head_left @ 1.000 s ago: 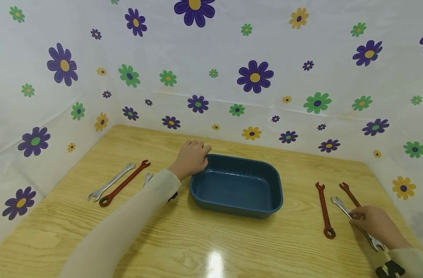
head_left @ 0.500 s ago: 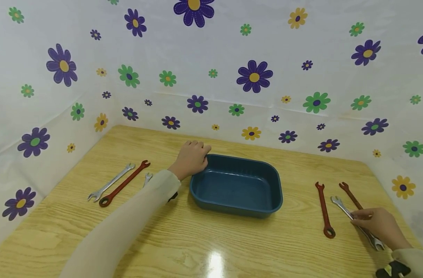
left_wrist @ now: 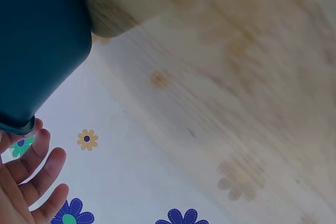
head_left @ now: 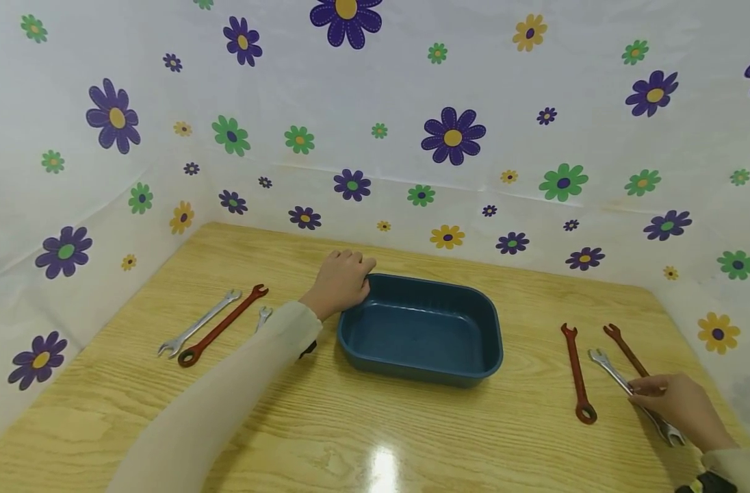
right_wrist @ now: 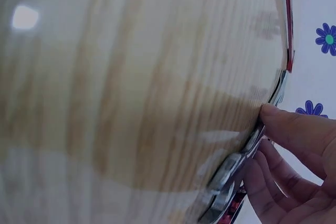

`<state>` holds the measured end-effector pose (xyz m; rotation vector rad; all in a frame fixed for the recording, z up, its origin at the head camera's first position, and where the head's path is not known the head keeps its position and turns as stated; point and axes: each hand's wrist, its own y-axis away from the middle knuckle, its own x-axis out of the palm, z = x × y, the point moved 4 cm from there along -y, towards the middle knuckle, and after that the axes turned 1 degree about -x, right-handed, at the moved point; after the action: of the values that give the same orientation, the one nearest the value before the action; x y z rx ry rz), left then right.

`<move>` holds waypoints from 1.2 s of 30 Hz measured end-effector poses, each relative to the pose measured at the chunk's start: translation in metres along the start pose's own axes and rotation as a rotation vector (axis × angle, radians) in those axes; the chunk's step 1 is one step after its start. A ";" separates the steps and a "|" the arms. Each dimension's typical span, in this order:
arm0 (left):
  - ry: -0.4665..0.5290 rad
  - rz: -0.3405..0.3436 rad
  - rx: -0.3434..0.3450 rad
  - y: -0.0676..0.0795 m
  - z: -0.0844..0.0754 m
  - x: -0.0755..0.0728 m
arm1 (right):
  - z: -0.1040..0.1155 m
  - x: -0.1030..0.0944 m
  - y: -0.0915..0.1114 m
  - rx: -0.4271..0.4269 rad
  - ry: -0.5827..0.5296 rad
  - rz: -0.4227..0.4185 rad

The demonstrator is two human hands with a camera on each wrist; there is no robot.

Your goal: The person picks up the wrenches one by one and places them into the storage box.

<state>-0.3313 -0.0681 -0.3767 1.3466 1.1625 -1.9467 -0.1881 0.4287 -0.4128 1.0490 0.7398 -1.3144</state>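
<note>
A dark blue rectangular basin (head_left: 406, 373) stands mid-table in the head view. My left hand (head_left: 337, 284) grips its back left corner, fingers curled over the rim; in the left wrist view those fingers show at the rim of the basin (left_wrist: 42, 40). At the right side, my right hand (head_left: 677, 405) pinches a silver wrench (head_left: 610, 370) between thumb and fingers around its middle. The right wrist view shows this silver wrench (right_wrist: 223, 177) close along the tabletop. A red wrench (head_left: 625, 349) lies just beyond it, partly hidden by the hand. Another red wrench (head_left: 577, 373) lies to its left.
Left of the basin lie a silver wrench (head_left: 199, 325), a red wrench (head_left: 224, 326) and a smaller silver wrench (head_left: 263, 316), partly covered by my left sleeve (head_left: 227, 397). Flowered white cloth (head_left: 375, 82) walls the wooden table (head_left: 326, 431) at the back and both sides.
My right hand has shifted slightly right and toward me along the silver wrench, its fingertips now a little farther down. The left hand and the basin have stayed in place.
</note>
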 end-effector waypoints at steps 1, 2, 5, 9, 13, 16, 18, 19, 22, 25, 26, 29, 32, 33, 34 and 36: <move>0.001 0.002 -0.002 0.000 0.000 0.000 | 0.000 0.000 0.001 0.002 0.006 0.001; 0.001 0.003 -0.005 0.000 0.000 0.000 | 0.001 0.000 0.001 0.000 0.012 0.001; -0.001 0.000 -0.009 -0.001 0.001 0.000 | 0.004 -0.002 0.001 -0.015 0.018 -0.001; -0.006 -0.005 -0.002 -0.003 0.001 0.002 | 0.007 -0.004 0.000 -0.022 0.020 0.002; -0.003 -0.009 0.003 -0.004 0.000 0.004 | 0.008 -0.004 0.001 -0.047 0.029 0.002; -0.004 -0.017 0.005 -0.005 0.000 0.005 | 0.008 -0.003 0.001 -0.081 0.040 0.002; -0.007 -0.021 0.007 -0.005 0.000 0.005 | 0.009 -0.002 0.000 -0.096 0.042 0.005; -0.009 -0.020 0.008 -0.005 0.000 0.006 | 0.009 -0.001 0.000 -0.096 0.041 0.009; -0.008 -0.018 0.012 -0.006 -0.001 0.006 | 0.008 -0.001 0.001 -0.100 0.067 -0.003; -0.005 -0.008 0.009 -0.005 -0.002 0.005 | 0.008 0.000 0.004 -0.084 0.076 -0.021; -0.005 -0.005 0.008 -0.005 -0.002 0.005 | 0.008 0.001 0.005 -0.083 0.083 -0.029; -0.007 -0.001 0.009 -0.004 -0.003 0.005 | 0.010 0.005 0.009 -0.101 0.105 -0.051; -0.003 -0.006 0.013 -0.003 -0.003 0.004 | 0.015 0.006 0.010 -0.159 0.163 -0.089; 0.000 -0.008 0.012 -0.003 -0.003 0.004 | 0.015 0.006 0.010 -0.173 0.171 -0.096; 0.002 -0.008 0.010 -0.002 -0.003 0.004 | 0.016 0.006 0.009 -0.178 0.177 -0.100; 0.006 -0.003 0.002 -0.002 -0.003 0.003 | 0.016 0.003 0.008 -0.166 0.166 -0.089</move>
<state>-0.3329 -0.0638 -0.3794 1.3537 1.1663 -1.9476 -0.1816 0.4118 -0.4081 1.0084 1.0137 -1.2274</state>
